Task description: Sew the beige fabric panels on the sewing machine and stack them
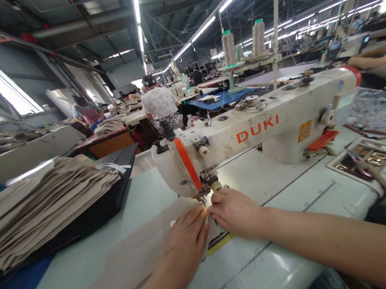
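Note:
A white sewing machine [221, 145] with orange trim stands in front of me, its lamp lit over the needle area. Thin pale beige fabric [131, 246] lies on the machine table, left of the needle and reaching under it. My left hand [188, 234] rests on this fabric with its fingers stretched flat, tips close to the presser foot. Just right of the needle, my right hand [234, 212] has its fingers curled and pinched at the fabric's edge. The fingertips hide the edge itself and the stitching point.
A stack of beige fabric pieces [52, 199] lies on black material at the left. A tray [371, 160] of small metal fittings sits at the right table edge. Thread cones [228, 48] stand behind the machine. A co-worker [159, 101] sits further ahead; another person's arm [369, 62] shows at right.

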`<action>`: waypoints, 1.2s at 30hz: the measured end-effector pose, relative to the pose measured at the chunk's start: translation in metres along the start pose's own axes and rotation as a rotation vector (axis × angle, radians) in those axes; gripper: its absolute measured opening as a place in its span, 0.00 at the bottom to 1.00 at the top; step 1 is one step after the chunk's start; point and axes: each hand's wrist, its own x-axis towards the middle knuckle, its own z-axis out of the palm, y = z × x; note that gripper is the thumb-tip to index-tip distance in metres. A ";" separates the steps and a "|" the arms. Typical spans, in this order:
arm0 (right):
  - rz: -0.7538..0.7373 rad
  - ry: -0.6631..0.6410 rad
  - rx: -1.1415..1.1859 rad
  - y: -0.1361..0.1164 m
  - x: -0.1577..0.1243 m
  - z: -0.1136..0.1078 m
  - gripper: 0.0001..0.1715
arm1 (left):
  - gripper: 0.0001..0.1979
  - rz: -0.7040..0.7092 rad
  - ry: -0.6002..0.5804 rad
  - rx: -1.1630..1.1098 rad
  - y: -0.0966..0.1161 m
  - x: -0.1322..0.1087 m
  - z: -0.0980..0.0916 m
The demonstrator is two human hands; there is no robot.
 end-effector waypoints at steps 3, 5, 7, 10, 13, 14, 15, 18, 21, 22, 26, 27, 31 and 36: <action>0.002 -0.006 -0.010 0.000 0.001 0.000 0.13 | 0.18 -0.020 -0.027 -0.027 -0.001 0.002 0.000; 0.000 -0.011 -0.016 0.000 0.001 0.001 0.13 | 0.18 -0.038 -0.036 -0.047 -0.001 0.003 -0.001; -0.005 -0.017 -0.019 0.000 0.001 0.002 0.13 | 0.19 -0.047 -0.042 -0.058 0.000 0.003 -0.001; -0.011 -0.023 -0.019 0.001 0.001 0.002 0.13 | 0.19 -0.045 -0.042 -0.067 -0.001 0.003 0.000; -0.013 -0.025 -0.014 0.001 0.001 0.002 0.13 | 0.19 -0.048 -0.048 -0.091 -0.002 0.002 0.002; -0.014 -0.022 -0.013 0.001 0.000 0.002 0.13 | 0.19 -0.048 -0.051 -0.095 -0.003 0.002 0.002; -0.016 -0.019 -0.011 0.001 0.000 0.002 0.13 | 0.19 -0.047 -0.049 -0.096 -0.004 0.001 0.002; -0.026 -0.002 -0.008 0.001 -0.003 0.004 0.12 | 0.18 -0.037 -0.025 -0.097 -0.004 0.000 0.003; -0.037 0.009 -0.009 0.000 -0.004 0.006 0.10 | 0.17 -0.043 0.014 -0.108 -0.002 -0.001 0.004; -0.040 0.011 -0.010 0.000 -0.004 0.007 0.10 | 0.17 -0.042 0.025 -0.109 -0.001 -0.001 0.003; -0.038 0.018 -0.013 0.000 -0.003 0.008 0.08 | 0.17 -0.023 0.051 -0.093 -0.001 -0.001 0.004; -0.036 0.019 -0.014 0.000 -0.003 0.009 0.07 | 0.17 -0.023 0.053 -0.089 -0.001 -0.001 0.004; -0.038 0.024 -0.018 0.001 -0.001 0.008 0.07 | 0.17 -0.048 0.049 -0.102 -0.005 0.002 0.006; -0.028 0.024 -0.014 0.001 0.000 0.010 0.08 | 0.17 -0.050 0.009 -0.111 -0.015 0.009 0.008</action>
